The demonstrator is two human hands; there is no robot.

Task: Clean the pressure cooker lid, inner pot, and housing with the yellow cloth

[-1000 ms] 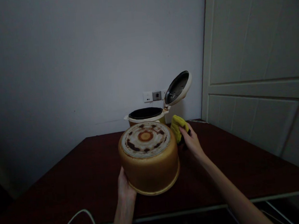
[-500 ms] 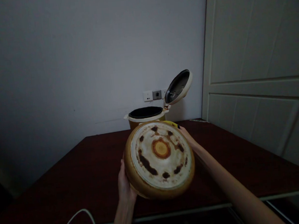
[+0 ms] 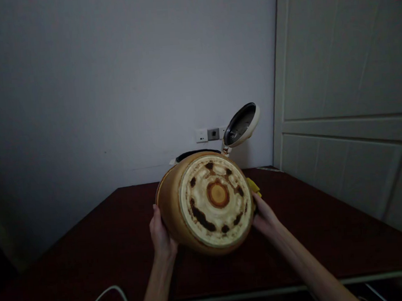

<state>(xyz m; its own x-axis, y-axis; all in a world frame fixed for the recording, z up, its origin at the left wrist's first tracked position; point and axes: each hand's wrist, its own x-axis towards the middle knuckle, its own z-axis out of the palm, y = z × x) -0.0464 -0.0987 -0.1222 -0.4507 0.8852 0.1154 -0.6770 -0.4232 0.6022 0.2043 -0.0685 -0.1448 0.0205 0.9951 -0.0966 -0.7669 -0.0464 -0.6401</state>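
The left hand (image 3: 163,234) is curled round the rim of the pot (image 3: 176,210), base tilted rightward. By the right hand (image 3: 264,217), nearer that base, a yellow cloth (image 3: 254,185) is gripped

One camera on the person's head looks forward and down from the near side of the table (image 3: 101,251) to the wall (image 3: 112,83). The hands (image 3: 162,239) and pot (image 3: 220,214) fill the nearer middle; the cooker (image 3: 242,125) stands farther off, the door (image 3: 341,79) rightmost.
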